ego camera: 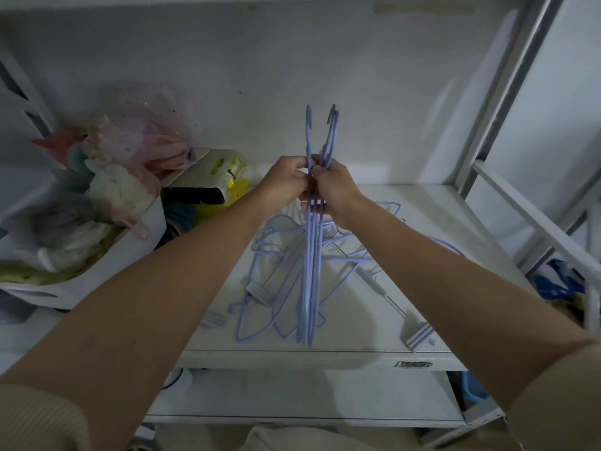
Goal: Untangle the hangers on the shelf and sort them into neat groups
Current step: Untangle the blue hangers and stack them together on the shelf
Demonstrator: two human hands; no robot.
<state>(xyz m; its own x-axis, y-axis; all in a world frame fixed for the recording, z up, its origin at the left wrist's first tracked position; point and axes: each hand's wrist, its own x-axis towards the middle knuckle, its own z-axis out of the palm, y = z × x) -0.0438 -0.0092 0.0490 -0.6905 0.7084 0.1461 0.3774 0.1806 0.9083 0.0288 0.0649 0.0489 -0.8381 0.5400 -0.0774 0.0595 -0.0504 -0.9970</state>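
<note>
Currently I am gripping the hanger bundle (311, 255) with left hand (286, 183) and right hand (335, 187); hooks may snag the loose hangers (279, 242) on the shelf (357, 320).

No readable text anywhere. Torn sticker (413, 364) on shelf front edge (292, 356) bears dark marks, possibly lettering, illegible.

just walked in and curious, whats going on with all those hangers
A person is sorting blue hangers on a white shelf. Both hands, left hand and right hand, grip a bunch of hangers held upright with hooks on top. A tangled pile of hangers lies on the shelf below.
</note>
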